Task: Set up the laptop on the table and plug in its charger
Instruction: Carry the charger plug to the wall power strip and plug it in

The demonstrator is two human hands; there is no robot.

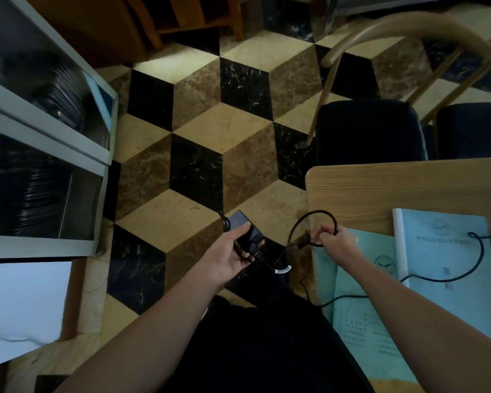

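My left hand (227,259) grips the black charger brick (243,226) over the floor, just left of the table corner. My right hand (336,243) is closed on a loop of the black charger cable (313,219) at the table's left edge. The cable hangs between both hands, with a white tie (284,270) on it. Another stretch of black cable (465,268) runs over the papers on the wooden table (380,191). No laptop is in view.
Light blue paper folders (442,251) lie on the table. Two black-cushioned chairs (369,129) with wooden frames stand beyond it. A grey shelf unit (48,143) holding dark stacked items is at the left. The floor (210,114) has a cube-pattern tiling.
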